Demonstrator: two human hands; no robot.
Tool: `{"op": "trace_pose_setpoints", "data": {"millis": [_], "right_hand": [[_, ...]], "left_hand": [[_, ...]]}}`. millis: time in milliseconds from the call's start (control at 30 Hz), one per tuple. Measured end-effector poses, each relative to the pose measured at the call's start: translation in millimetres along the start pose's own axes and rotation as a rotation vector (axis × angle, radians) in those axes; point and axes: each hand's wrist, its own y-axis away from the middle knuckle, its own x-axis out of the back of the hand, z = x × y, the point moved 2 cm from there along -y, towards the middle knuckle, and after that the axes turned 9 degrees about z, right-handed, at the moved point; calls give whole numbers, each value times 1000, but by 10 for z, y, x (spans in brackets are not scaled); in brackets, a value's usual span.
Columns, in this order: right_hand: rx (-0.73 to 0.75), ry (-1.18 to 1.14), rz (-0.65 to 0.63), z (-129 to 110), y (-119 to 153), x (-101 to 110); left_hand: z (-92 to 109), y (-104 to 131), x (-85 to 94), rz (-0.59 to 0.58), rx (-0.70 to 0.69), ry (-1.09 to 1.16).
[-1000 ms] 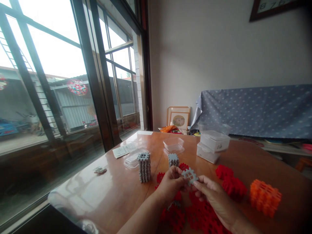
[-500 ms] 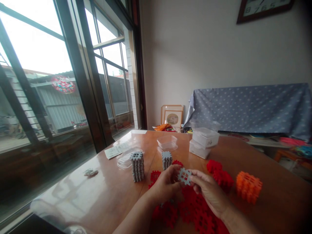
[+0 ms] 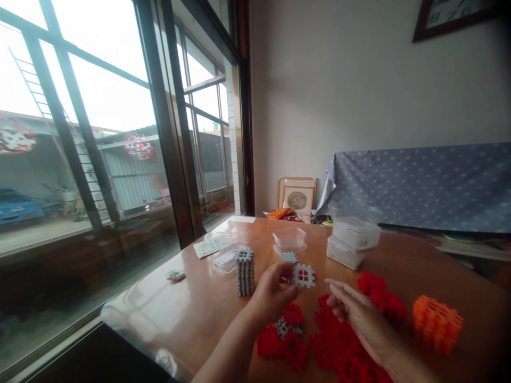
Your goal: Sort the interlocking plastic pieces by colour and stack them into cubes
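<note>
My left hand (image 3: pixel 275 290) is closed on a grey interlocking building tile (image 3: pixel 304 276) with a window-shaped middle, held up above the table. Just right of it, my right hand (image 3: pixel 347 303) is apart from the tile, its forefinger stretched out and nothing seen in it. Below both hands lies a spread of red tiles (image 3: pixel 343 346). A smaller red group (image 3: pixel 275 341) has grey tiles (image 3: pixel 284 327) among it. Left of my left hand stands a tall stack of grey tiles (image 3: pixel 245 274). Another grey stack (image 3: pixel 289 258) is partly hidden behind that hand.
Orange tiles (image 3: pixel 437 322) are stacked at the right, near red stacks (image 3: pixel 383 298). Clear plastic boxes (image 3: pixel 351 236) stand at the back, with an open clear tray (image 3: pixel 289 239) and lids (image 3: pixel 229 259) further left. A paper sheet (image 3: pixel 207 247) and a small packet (image 3: pixel 175 275) lie left.
My right hand has let go of the grey tile and drawn away to the right. My left hand still holds the tile. The view has swung left.
</note>
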Motion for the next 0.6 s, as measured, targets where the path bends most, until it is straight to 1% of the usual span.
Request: {"op": "trace_pose_setpoints", "data": {"millis": [100,267,333,433,500,600], "right_hand": [[-1,53,7,39,-27,19],[13,113,13,94,-71,46],[16,111,22,109,-82,62],[17,101,35,128,-95,82],[19,98,40,134,-102,87],[30,96,53,134,-110,92]], "left_hand": [[56,-30,374,115,-49,-103],[109,-96,1022,307,-15,-177],[134,-113,1207,327,-21,-233],[141,-121,1368,314,-35,-256],[112,-116,1414,310,-28,-250],[35,-102,1437,321,8,-231]]}}
